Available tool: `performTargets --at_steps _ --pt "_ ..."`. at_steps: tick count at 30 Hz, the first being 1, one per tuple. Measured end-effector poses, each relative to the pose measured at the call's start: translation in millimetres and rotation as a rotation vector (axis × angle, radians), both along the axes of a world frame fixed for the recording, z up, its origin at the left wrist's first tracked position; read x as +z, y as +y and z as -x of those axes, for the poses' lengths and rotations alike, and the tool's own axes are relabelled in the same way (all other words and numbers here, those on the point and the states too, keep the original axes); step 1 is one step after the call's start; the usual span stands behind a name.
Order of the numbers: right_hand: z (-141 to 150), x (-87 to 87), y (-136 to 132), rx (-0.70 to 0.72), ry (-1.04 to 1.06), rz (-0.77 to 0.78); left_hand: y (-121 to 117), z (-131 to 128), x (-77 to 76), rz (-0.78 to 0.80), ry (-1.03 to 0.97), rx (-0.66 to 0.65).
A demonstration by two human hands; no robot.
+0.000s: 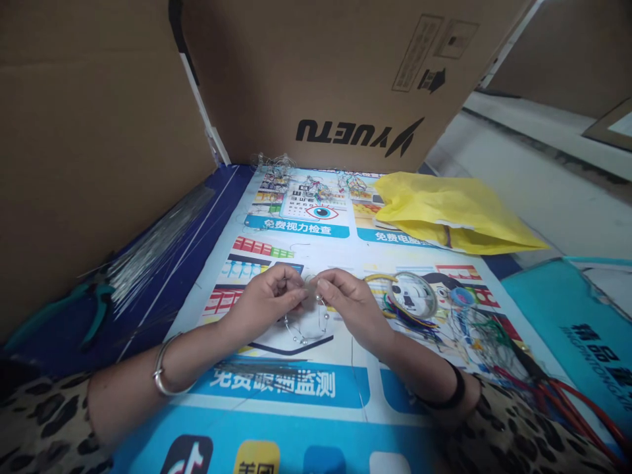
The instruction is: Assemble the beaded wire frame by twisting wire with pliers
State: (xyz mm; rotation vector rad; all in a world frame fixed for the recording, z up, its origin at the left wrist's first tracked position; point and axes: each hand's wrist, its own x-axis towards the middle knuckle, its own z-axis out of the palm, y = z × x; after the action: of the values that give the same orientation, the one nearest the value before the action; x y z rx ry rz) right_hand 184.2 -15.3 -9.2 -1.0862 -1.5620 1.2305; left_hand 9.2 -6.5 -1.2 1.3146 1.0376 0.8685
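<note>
Above the printed sheet, my left hand (270,299) is closed, thumb and fingers pinched at one end of a thin wire loop. My right hand (351,308) pinches the other side close by, so the fingertips nearly meet. From between them hangs the wire with small pearl-like beads (303,341), forming a loose ring. The wire's ends are hidden by my fingers. Below the hands lies a bundle of thin dark straight wires (266,365).
Cardboard panels (316,72) stand behind and left. Left lie teal-handled pliers (102,308) and straight wires (153,243). Right are coloured wire coils (412,296), tangled wires (486,336), a red-handled tool (563,401), a yellow bag (444,207) and a teal bag (557,296).
</note>
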Motion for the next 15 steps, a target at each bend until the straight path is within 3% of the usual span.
performTargets --at_steps 15 --pt "1.8 1.3 0.7 -0.016 0.037 0.092 -0.9 1.6 -0.7 -0.05 -0.021 -0.029"
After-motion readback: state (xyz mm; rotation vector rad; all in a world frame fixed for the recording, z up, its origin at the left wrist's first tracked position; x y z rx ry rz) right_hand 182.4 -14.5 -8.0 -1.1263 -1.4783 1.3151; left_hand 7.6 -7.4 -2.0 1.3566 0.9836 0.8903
